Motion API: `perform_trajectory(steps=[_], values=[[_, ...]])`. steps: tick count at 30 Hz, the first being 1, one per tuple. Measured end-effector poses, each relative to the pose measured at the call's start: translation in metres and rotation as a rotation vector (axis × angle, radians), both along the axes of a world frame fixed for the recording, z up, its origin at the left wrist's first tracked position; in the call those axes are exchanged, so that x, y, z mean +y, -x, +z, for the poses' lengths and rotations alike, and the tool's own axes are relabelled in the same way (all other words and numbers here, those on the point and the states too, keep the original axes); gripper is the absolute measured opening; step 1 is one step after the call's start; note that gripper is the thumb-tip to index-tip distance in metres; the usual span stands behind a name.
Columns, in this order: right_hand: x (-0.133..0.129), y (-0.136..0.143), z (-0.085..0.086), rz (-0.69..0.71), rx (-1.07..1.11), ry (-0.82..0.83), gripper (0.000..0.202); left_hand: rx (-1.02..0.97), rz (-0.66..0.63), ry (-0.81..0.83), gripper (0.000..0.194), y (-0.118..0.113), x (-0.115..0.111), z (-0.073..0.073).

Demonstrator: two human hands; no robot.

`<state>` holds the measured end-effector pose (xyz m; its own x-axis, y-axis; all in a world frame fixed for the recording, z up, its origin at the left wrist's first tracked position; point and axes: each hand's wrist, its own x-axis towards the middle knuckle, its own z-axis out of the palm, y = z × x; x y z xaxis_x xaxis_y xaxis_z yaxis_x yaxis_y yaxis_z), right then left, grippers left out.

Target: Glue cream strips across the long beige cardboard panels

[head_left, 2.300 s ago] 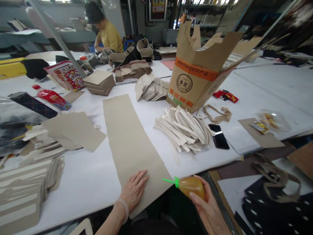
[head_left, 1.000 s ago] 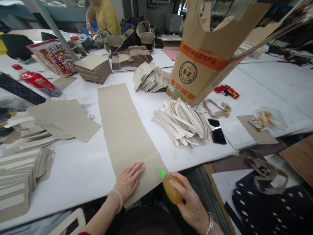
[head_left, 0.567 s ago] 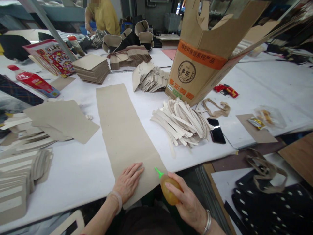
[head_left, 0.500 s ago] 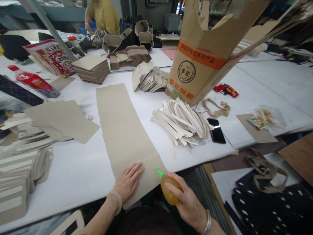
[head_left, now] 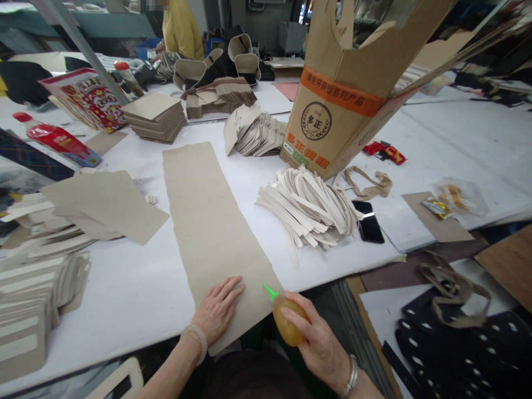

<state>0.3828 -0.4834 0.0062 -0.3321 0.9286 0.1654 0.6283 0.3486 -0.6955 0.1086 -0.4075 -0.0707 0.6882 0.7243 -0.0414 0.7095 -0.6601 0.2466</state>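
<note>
On the beige sheet, 1 open left hand; right hand grips the amber bottle.

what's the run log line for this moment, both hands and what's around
left hand: flat on long sheet | right hand: holding amber bottle, green nozzle over sheet | nearby: strip pile, phone

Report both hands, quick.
Left hand: open, palm down flat on the long sheet, holding nothing.
Right hand: closed around the bottle, green nozzle over the sheet.
</note>
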Motion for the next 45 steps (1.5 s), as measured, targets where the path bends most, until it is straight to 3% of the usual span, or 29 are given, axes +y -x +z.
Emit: perform_trajectory(steps=[23, 25, 29, 31, 33, 37, 40, 45], values=[[-0.009, -0.001, -0.001, -0.087, 0.076, 0.063, 0.071, 0.016, 0.003, 0.018, 0.041, -0.004, 0.002, 0.006], [-0.005, 0.008, -0.006, -0.167, 0.156, 0.089, 0.064, 0.024, 0.006, 0.022, 0.041, -0.003, 0.002, 0.005], [0.015, 0.029, -0.016, -0.575, 0.498, 0.150, 0.053, 0.028, 0.006, 0.016, 0.043, -0.001, 0.000, 0.003], [0.028, 0.033, -0.017, -0.680, 0.617, 0.162, 0.054, 0.020, 0.006, 0.007, 0.044, 0.000, -0.001, 0.003], [0.038, 0.033, -0.015, -0.645, 0.573, 0.129, 0.053, 0.003, 0.007, -0.001, 0.045, 0.000, 0.000, 0.004], [0.053, 0.027, -0.009, -0.401, 0.297, -0.014, 0.049, -0.035, 0.007, -0.017, 0.045, 0.000, 0.000, 0.005], [0.061, 0.028, -0.010, -0.247, 0.202, -0.046, 0.059, -0.022, 0.006, -0.014, 0.045, 0.001, 0.001, 0.005], [0.070, 0.030, -0.015, -0.178, 0.105, -0.039, 0.074, -0.016, 0.011, -0.006, 0.045, 0.001, 0.002, 0.005]])
